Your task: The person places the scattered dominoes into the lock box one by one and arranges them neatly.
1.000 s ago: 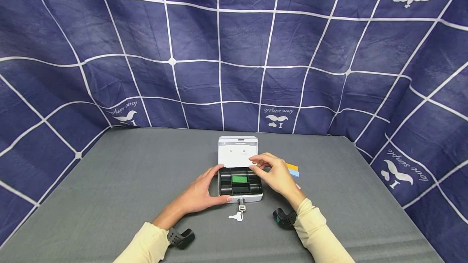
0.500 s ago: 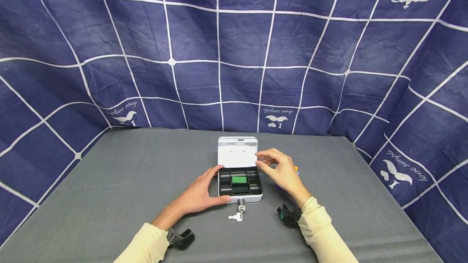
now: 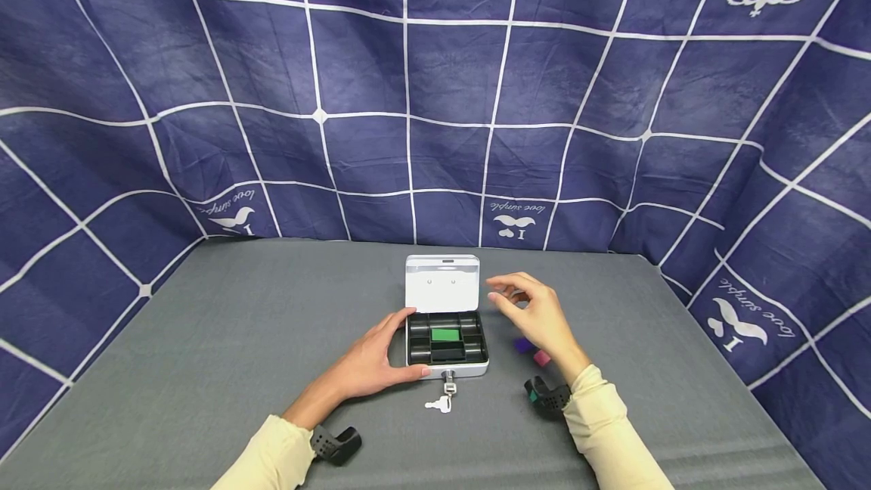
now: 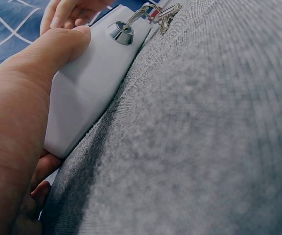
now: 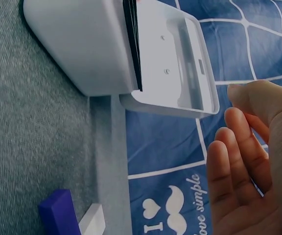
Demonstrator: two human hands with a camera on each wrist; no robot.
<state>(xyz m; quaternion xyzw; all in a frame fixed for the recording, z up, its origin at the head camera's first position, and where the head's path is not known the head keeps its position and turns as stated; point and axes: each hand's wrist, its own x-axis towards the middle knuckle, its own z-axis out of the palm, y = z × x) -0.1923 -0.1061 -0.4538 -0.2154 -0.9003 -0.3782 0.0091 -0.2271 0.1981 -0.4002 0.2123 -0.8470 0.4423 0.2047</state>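
A white cash box (image 3: 469, 371) stands with its lid (image 3: 442, 289) raised, showing a black compartment tray (image 3: 420, 350). One middle compartment of the tray holds a green block (image 3: 445, 334). Keys (image 3: 442, 403) hang from the lock (image 4: 122, 33) on the front wall. My left hand (image 3: 370, 354) holds the box at its left side, thumb on the front edge and fingertips near the back left corner. Just right of the lid, apart from it, my right hand (image 3: 537, 312) is raised with loosely bent fingers (image 5: 220, 169) and nothing between them.
On the grey table (image 3: 272, 308), right of the box and partly under my right hand, lie a purple block (image 3: 523, 345) and a pink block (image 3: 542, 358). A white block (image 5: 93, 221) shows in the right wrist view. Behind hangs a blue curtain (image 3: 449, 157).
My right hand has moved right, away from the lid and box. It now covers the orange and blue blocks seen earlier, while the purple and pink ones show. My left hand stays put.
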